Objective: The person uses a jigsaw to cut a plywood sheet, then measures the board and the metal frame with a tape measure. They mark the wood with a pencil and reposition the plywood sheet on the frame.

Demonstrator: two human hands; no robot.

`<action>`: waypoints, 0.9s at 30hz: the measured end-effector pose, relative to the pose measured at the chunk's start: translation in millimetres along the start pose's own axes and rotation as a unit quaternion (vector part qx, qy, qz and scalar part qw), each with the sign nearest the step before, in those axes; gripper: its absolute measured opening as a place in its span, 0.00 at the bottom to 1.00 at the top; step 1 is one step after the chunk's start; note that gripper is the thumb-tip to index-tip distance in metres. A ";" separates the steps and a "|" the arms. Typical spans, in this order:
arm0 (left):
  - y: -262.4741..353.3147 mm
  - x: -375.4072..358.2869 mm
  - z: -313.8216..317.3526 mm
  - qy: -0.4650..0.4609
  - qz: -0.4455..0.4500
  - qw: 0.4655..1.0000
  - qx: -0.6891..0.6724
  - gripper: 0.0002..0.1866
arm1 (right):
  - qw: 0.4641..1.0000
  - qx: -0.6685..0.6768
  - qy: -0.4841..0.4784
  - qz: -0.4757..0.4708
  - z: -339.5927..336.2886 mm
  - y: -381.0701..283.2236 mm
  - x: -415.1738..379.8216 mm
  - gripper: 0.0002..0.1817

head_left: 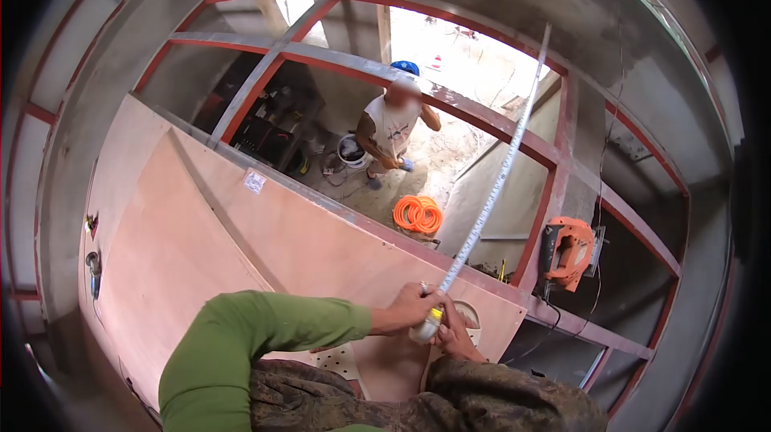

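Note:
My left hand [408,308], at the end of a green sleeve, is closed on the tape measure [426,328] from the left. My right hand [456,339] is wrapped round the same tape measure's lower right side, its fingers partly hidden. From the case the pale tape blade [498,183] runs out up and to the right, over the open frame, as far as the far wall. Below both hands lies a plywood sheet [321,247], with my perforated shoes on it.
Red-edged metal beams [490,119] frame openings to the floor below. Down there a person [393,127] stands near a white bucket [352,151] and a coiled orange hose [418,213]. An orange jigsaw [569,254] rests on the frame at right; a grinder [94,273] is at far left.

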State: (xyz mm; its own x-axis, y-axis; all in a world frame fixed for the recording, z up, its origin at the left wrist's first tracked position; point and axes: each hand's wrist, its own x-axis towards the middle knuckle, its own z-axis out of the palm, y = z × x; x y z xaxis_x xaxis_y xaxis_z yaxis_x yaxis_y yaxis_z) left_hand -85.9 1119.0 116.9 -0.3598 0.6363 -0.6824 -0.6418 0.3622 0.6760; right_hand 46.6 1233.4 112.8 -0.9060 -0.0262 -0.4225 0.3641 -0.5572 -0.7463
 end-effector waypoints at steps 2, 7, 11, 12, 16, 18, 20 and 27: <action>-18.1 17.9 12.3 0.022 0.094 0.993 0.068 0.13 | 0.999 0.016 0.025 -0.017 -1.5 0.3 1.6 0.49; -30.6 36.6 40.6 0.098 0.085 0.985 0.116 0.15 | 0.990 0.067 0.108 -0.065 -7.5 9.0 3.2 0.40; -68.4 73.2 72.9 0.041 0.018 0.995 0.086 0.17 | 0.955 -0.202 0.196 -0.091 -100.1 61.8 -17.8 0.30; -67.8 75.0 84.1 0.068 0.018 0.988 0.135 0.17 | 0.961 -0.120 0.237 -0.080 -134.9 89.5 -22.5 0.29; -45.8 69.1 108.1 -0.005 0.080 0.958 0.274 0.19 | 0.931 -0.241 0.274 -0.008 -109.6 22.6 -24.7 0.27; -50.7 81.8 118.5 -0.037 0.073 0.963 0.256 0.19 | 0.926 -0.237 0.295 -0.007 -108.9 20.2 -37.6 0.27; -49.2 90.4 143.5 -0.023 0.091 0.943 0.318 0.22 | 0.924 -0.222 0.311 -0.010 -113.6 22.7 -57.1 0.27; -54.5 78.8 160.2 -0.062 0.098 0.957 0.264 0.20 | 0.919 -0.118 0.376 -0.002 -111.3 50.7 -138.1 0.26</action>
State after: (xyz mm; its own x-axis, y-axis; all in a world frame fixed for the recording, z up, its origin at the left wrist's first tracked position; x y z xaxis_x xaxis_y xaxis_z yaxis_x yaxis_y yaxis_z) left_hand 29.2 1258.5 70.8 -0.3331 0.7914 -0.5126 -0.1264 0.5012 0.8560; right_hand 214.2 1301.1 76.0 -0.5351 0.6057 -0.5889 0.4775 -0.3582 -0.8023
